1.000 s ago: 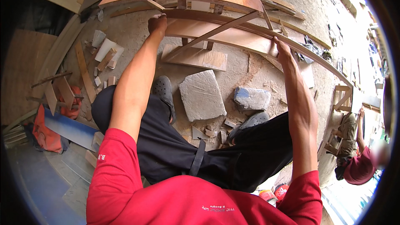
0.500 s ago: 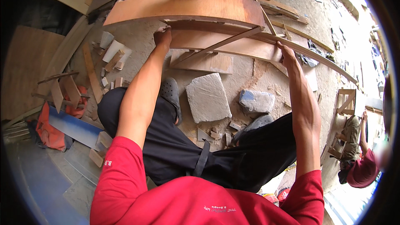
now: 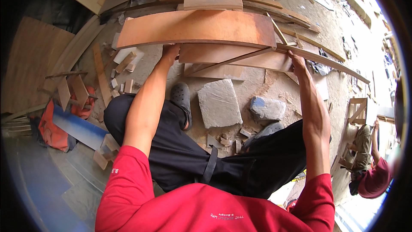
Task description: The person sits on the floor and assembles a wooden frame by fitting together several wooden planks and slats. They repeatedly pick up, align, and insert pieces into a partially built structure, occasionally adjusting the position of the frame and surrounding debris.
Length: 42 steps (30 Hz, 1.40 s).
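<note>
Both arms reach out to a wooden frame of boards and slats. A wide orange-brown panel (image 3: 195, 28) forms its upper face, and a paler board (image 3: 240, 56) lies below and behind it. One thin slat runs slanting between them, and a long narrow strip (image 3: 330, 60) extends to the right. My left hand (image 3: 171, 50) is closed at the frame's left part, its fingertips partly hidden under the panel's lower edge. My right hand (image 3: 296, 61) grips the frame's right end, where the strip and the paler board meet, thumb on top.
On the dusty floor between my feet lie a large pale block (image 3: 219, 103) and a smaller blue-stained block (image 3: 268, 108). Wood offcuts (image 3: 126, 62) are scattered left, near an orange bag (image 3: 53, 129). Planks (image 3: 279, 10) lie beyond the frame. Another person (image 3: 373, 176) works at far right.
The wooden frame has tipped and come nearer to me, and the gap between its upper panel and lower board has narrowed in view. Both hands keep their hold. My view has shifted slightly.
</note>
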{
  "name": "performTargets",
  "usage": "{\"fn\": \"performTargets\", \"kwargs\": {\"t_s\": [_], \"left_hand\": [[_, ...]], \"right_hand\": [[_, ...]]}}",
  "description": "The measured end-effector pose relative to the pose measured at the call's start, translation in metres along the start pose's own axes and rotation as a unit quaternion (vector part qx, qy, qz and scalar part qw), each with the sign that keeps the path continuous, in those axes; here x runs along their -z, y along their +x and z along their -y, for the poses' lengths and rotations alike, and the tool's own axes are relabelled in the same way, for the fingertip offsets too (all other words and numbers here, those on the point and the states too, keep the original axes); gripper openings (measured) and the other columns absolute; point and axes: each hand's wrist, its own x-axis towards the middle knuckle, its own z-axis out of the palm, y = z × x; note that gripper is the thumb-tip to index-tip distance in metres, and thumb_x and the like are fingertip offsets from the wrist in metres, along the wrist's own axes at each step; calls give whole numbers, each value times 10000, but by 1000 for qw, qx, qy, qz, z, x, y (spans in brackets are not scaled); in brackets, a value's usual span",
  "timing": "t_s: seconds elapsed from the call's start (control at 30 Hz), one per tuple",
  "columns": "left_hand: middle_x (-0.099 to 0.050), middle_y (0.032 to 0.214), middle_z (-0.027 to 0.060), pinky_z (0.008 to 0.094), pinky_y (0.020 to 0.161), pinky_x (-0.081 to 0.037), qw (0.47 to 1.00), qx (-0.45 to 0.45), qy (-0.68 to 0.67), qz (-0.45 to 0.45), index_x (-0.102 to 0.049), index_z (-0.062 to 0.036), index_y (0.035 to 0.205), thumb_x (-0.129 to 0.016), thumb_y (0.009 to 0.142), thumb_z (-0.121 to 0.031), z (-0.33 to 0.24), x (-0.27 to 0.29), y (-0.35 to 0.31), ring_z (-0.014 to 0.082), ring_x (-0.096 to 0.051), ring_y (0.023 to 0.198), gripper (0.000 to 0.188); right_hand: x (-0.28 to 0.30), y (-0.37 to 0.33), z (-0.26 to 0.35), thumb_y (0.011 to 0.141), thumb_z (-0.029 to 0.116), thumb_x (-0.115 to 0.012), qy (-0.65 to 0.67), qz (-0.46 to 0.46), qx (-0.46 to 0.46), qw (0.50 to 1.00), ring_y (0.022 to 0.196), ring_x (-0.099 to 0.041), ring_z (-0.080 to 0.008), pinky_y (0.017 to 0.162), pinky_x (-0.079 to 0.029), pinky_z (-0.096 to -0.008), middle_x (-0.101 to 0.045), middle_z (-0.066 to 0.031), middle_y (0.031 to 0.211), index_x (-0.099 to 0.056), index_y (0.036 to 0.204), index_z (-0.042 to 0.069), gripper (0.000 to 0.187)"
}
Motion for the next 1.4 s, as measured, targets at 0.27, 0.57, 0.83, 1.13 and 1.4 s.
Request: {"fn": "performTargets", "kwargs": {"t_s": [0.27,0.57,0.83,1.13,1.4], "left_hand": [[-597,1124,116,380,739,-551,998,-7,8,68,-464,-91,1208,-538,908,-346,11,14,-22,236,-637,917,401],[-589,1058,94,357,626,-558,998,-40,30,42,-484,-55,1198,-537,906,-299,7,1,-37,228,-604,959,384],[-580,1100,90,402,741,-554,975,-167,142,16,-478,-93,1206,-526,907,-343,25,15,5,226,-629,920,392],[-595,1073,93,397,751,-554,992,-54,113,-9,-498,-76,1183,-540,900,-330,8,2,-20,221,-628,921,382],[-595,1090,103,397,767,-552,993,-29,106,-36,-500,-66,1183,-551,895,-309,6,16,-24,232,-630,924,381]], "right_hand": [[-9,-4,25,810,385,-697,-41,-20,-18,999,1009,-594,-248,869,-432,-332,-637,-193,1098,-629,1093,-57,530],[-7,-4,30,848,608,-470,-337,-41,-28,940,1094,-562,-364,921,-427,-405,-602,-237,1130,-640,1088,-3,678],[-14,-20,35,857,511,-537,-208,-32,43,977,1108,-571,-321,906,-433,-372,-607,-218,1150,-616,1138,0,589],[0,0,17,841,460,-632,-7,-42,-84,996,944,-589,-218,802,-456,-354,-634,-171,1077,-648,1076,-16,530],[-31,-12,27,820,461,-668,77,-18,-94,992,1011,-584,-242,820,-469,-357,-601,-170,1157,-597,1154,-44,609]]}}
